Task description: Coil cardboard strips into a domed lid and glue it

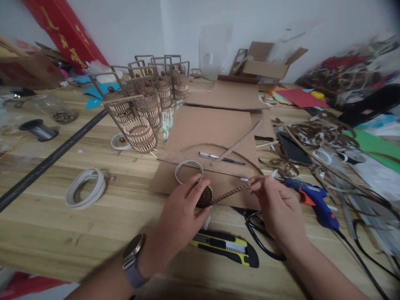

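Observation:
Coiled into a small disc, a brown corrugated cardboard strip [205,196] is gripped by my left hand [184,212], the fingers curled over the coil. The strip's loose length runs right to my right hand [275,204], which pinches it between thumb and fingertips, then arcs back over the cardboard. Just beyond my left fingers lies a white ring [189,171]. A black pen [221,158] and a flat pale strip [237,143] rest on the cardboard sheet [206,125]. Below my hands are a yellow-black utility knife [225,246] and black-handled scissors [259,233], partly behind my right hand.
A blue glue gun [315,200] with its cord lies right of my right hand. Several small baskets [139,135] with tall handles stand at the back left. White tape rings [86,189] sit at left. Tangled brown strips [321,129] and a phone [293,148] cover the right.

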`<move>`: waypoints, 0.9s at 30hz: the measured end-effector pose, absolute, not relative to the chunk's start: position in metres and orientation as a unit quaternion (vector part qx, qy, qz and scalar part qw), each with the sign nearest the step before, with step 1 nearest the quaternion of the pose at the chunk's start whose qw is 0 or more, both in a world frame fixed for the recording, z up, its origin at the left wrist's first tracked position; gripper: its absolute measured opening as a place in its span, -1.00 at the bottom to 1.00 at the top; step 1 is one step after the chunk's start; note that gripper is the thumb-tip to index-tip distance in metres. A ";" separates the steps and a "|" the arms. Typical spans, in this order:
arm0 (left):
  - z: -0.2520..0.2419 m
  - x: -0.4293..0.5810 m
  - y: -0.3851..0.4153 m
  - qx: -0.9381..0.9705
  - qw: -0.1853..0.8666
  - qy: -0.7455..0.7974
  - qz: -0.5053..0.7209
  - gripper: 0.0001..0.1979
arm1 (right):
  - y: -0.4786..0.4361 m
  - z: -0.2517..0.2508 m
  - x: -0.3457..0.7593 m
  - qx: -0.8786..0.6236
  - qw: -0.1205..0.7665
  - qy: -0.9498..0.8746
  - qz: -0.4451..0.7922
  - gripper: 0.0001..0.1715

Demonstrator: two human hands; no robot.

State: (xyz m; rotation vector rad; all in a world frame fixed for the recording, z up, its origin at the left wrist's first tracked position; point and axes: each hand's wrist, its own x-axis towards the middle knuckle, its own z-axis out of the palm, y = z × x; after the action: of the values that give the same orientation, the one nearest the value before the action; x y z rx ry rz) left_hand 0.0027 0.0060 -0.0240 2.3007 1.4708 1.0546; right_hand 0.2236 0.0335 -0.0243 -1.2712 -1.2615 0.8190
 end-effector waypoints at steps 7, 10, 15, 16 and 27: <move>-0.026 0.004 0.005 0.788 0.105 0.491 0.356 -0.48 | 0.021 -0.010 0.200 -0.554 0.355 -0.577 0.484 -0.57; -0.028 0.007 0.002 0.806 0.096 0.471 0.344 -0.42 | 0.019 -0.007 0.194 -0.546 0.339 -0.574 0.508 -0.57; -0.025 0.008 0.000 0.855 0.065 0.426 0.288 -0.52 | 0.018 -0.006 0.193 -0.540 0.307 -0.609 0.493 -0.60; -0.024 0.007 -0.001 0.864 0.051 0.419 0.274 -0.57 | 0.018 -0.006 0.194 -0.543 0.298 -0.618 0.484 -0.61; -0.022 0.011 -0.001 0.828 0.028 0.450 0.333 -0.45 | 0.010 -0.008 0.189 -0.551 0.359 -0.578 0.484 -0.59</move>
State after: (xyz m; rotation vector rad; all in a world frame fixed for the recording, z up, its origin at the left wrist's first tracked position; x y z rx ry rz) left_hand 0.0114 -0.0008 -0.0222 2.5567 1.3886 1.0271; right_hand 0.1887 0.0097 -0.0078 -1.4219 -1.4897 1.2473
